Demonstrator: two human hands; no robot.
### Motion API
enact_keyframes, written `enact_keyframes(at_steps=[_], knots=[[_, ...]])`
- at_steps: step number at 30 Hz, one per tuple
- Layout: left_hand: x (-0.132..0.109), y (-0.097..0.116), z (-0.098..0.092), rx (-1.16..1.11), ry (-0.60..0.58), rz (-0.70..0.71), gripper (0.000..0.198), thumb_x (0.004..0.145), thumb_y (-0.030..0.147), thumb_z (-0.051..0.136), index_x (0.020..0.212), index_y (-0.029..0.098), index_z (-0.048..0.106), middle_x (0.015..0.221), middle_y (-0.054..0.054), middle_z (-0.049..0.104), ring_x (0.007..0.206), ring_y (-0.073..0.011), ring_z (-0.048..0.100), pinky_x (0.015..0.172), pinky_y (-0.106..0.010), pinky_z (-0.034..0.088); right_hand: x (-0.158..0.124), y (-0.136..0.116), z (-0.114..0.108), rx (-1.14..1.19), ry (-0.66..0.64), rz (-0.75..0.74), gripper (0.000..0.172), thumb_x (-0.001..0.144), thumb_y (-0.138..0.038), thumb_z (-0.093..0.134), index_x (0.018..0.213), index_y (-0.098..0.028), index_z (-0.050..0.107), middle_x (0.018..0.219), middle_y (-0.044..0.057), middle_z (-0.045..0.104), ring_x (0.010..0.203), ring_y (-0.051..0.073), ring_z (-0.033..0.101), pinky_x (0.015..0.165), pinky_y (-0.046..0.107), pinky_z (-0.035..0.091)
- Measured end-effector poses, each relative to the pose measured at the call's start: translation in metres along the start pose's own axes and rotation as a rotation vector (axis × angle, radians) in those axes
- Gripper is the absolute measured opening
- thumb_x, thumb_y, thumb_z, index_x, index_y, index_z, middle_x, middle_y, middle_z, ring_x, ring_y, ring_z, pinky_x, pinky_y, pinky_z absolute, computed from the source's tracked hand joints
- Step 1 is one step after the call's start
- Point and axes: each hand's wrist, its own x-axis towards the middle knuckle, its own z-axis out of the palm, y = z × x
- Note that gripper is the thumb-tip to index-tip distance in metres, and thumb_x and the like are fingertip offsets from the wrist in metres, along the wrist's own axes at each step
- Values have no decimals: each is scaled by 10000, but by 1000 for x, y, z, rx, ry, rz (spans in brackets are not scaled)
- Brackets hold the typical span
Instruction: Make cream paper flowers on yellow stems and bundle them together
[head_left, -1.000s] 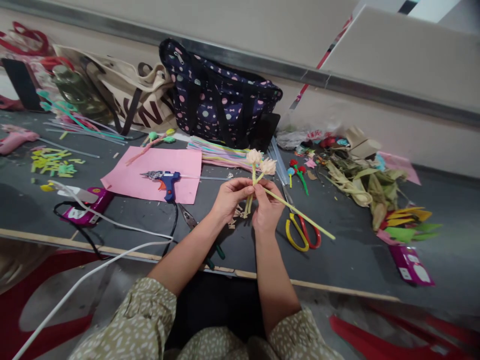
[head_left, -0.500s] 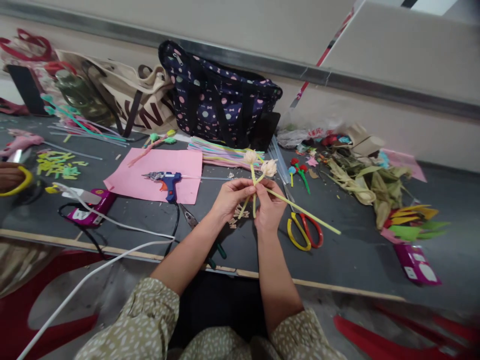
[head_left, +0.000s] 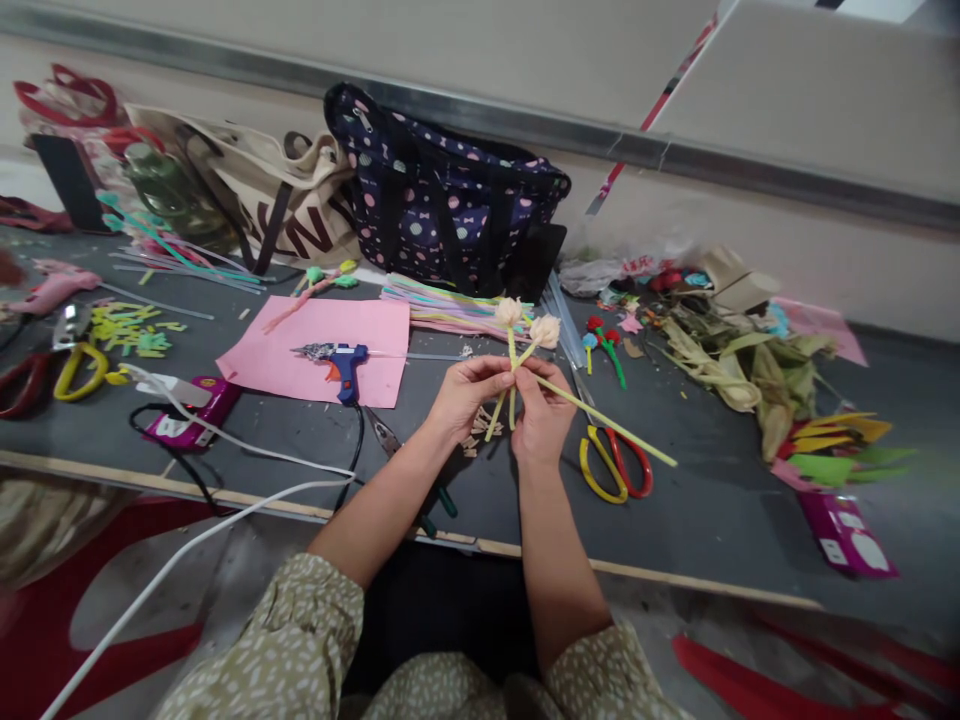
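Note:
My left hand (head_left: 476, 395) pinches the crossing point of several pale yellow pipe cleaners with its thumb and fingertips. Opposite it, my right hand (head_left: 541, 412) grips the same crossing, with fingers closed. Two cream flower heads (head_left: 527, 322) stand up above my fingers on short yellow stems. One long yellow pipe cleaner (head_left: 622, 427) slants out past my right hand, and shorter stem ends hang below. Just right of my right hand lie scissors (head_left: 604, 478) with yellow and red handles. Pliers (head_left: 384, 432) lie partly under my left forearm.
A blue glue gun (head_left: 346, 372) rests on pink paper (head_left: 300, 325). Pipe cleaner bundles (head_left: 442, 298), a dark patterned bag (head_left: 450, 205) and dried husks (head_left: 712, 365) line the back. Other scissors (head_left: 81, 370) lie at left near green scraps. A white cable (head_left: 292, 490) crosses the front edge.
At far left, another person's hand has let go of the yellow-handled scissors and drawn back to the frame edge. My hands keep the same grip; the view has shifted slightly.

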Motion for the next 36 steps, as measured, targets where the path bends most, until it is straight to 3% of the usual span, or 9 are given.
enact_keyframes(at_steps=[8, 15, 23, 29, 36], knots=[[1, -2, -1, 6, 17, 51, 337, 545, 259, 863, 839, 167, 724, 774, -12, 709, 657, -92, 625, 671, -213, 500, 1, 1, -1, 36, -18, 46, 197, 693, -291, 737, 787, -179, 604, 725, -41, 622, 665, 94, 595, 677, 241, 497], [1, 1, 0, 39, 6, 46, 344, 568, 302, 844, 815, 142, 664, 678, 6, 654, 550, -76, 573, 552, -195, 492, 0, -3, 0, 42, -29, 72, 202, 683, -303, 732, 742, -181, 582, 765, -24, 635, 621, 94, 581, 524, 207, 478], [1, 1, 1, 40, 1, 20, 353, 552, 310, 850, 759, 146, 615, 636, 28, 632, 531, -75, 572, 536, -190, 477, 0, -1, 0, -27, -12, 47, 213, 700, -330, 710, 727, -178, 563, 765, -18, 644, 608, 95, 589, 513, 206, 484], [0, -2, -1, 46, -25, -49, 283, 594, 322, 833, 732, 130, 676, 623, 14, 633, 512, -63, 538, 529, -192, 432, 0, 1, 2, -7, 34, -71, 156, 706, -256, 719, 693, -167, 591, 760, -22, 648, 716, 109, 616, 718, 266, 516], [1, -3, -2, 8, 21, -35, 278, 539, 301, 862, 713, 149, 707, 620, 17, 640, 526, -60, 517, 546, -201, 404, -2, 2, 4, 59, 20, -82, 128, 700, -227, 725, 703, -175, 608, 773, -23, 649, 745, 115, 620, 757, 275, 500]])
